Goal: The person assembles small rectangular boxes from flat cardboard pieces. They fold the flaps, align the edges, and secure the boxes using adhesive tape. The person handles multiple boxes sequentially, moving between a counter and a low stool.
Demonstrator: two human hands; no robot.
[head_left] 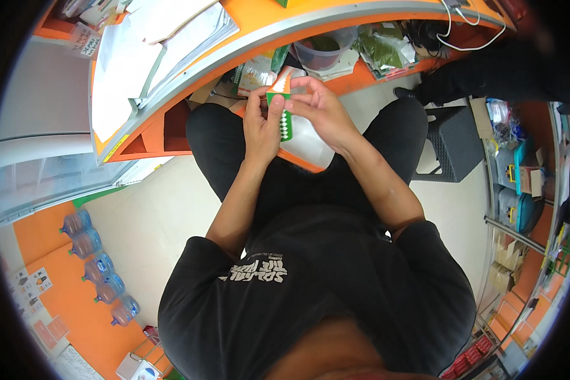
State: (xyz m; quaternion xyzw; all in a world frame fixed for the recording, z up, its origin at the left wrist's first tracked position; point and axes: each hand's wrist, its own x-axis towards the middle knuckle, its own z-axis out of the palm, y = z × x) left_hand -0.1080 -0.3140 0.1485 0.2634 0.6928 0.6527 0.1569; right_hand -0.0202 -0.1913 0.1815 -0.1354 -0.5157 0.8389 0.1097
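Note:
Above my lap both hands hold a small printed card or carton piece [277,97] in green, orange and white. My left hand [261,133] pinches its left side, with the thumb on the green face. From the right, my right hand [328,116] grips the other side, fingers bent around the upper edge. A green strip with white diamonds [287,128] hangs below the thumbs; whether it is part of the same piece I cannot tell. Under the hands, between my knees, lies a white sheet-like thing with an orange edge [313,151], partly covered by my right wrist.
An orange counter [259,14] with stacked papers [190,38] curves ahead. Its lower shelf holds a clear tub [323,50] and green plastic packs [386,47]. Right are a black stool [456,144], another person's leg [487,69] and shelving; left, several water bottles [99,267].

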